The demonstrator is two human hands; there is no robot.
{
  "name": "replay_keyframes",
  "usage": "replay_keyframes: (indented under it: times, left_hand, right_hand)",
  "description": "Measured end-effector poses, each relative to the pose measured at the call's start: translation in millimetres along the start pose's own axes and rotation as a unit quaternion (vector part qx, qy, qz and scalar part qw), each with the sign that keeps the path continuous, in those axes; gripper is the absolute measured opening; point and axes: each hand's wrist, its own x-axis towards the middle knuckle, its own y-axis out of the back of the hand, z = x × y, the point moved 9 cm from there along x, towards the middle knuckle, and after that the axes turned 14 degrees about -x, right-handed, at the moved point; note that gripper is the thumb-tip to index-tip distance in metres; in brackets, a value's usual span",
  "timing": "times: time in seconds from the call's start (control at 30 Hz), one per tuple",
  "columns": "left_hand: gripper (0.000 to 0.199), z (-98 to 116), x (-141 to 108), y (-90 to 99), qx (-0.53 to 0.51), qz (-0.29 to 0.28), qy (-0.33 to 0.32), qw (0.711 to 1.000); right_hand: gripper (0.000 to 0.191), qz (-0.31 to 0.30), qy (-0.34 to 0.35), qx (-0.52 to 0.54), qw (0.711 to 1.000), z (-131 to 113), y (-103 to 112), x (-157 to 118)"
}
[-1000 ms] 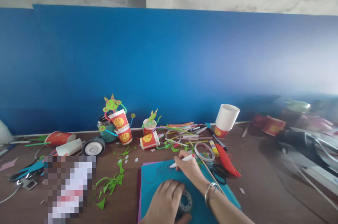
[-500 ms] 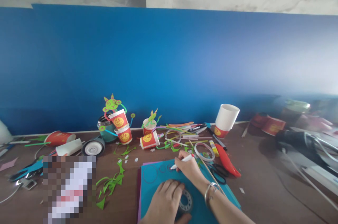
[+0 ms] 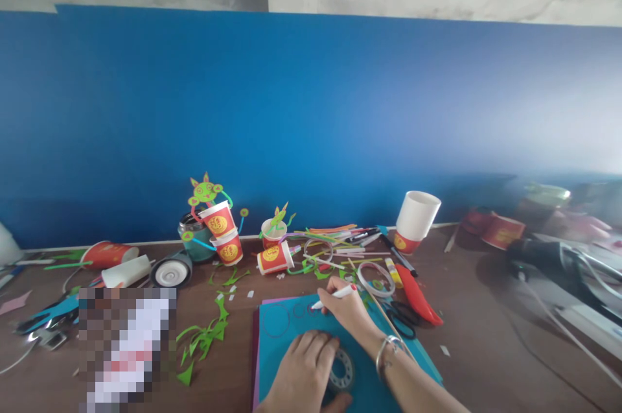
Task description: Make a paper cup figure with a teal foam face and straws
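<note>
My right hand (image 3: 346,301) is closed around a white marker (image 3: 336,296) with a red end. The marker's tip touches a small circle on a blue sheet of paper (image 3: 279,361). To the left of the tip are another small circle and a larger one, drawn in thin dark outline. My left hand (image 3: 307,364) lies flat on the sheet, fingers side by side. A roll of tape (image 3: 342,371) rests on the paper between its index finger and thumb; part of the roll is hidden by the hand.
Black scissors (image 3: 404,320) and a red pouch-like object (image 3: 418,296) lie right of the paper. Green scraps (image 3: 207,335) are scattered to the left. Behind stand decorated paper cups (image 3: 227,249), straws (image 3: 335,235), a clear tape roll (image 3: 376,279) and a white cup stack (image 3: 418,215).
The marker's tip has shifted very slightly to the left along the small circle. My left hand and the tape roll stay in place.
</note>
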Motion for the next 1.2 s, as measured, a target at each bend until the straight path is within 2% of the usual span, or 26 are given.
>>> replay_keyframes:
  times: [1.2]
  left_hand:
    - [0.061, -1.9, -1.1, -1.5, -0.013, -0.007, 0.009, 1.000]
  right_hand:
    - [0.021, 0.018, -0.010, -0.020, 1.000, 1.9, 4.5, 1.2]
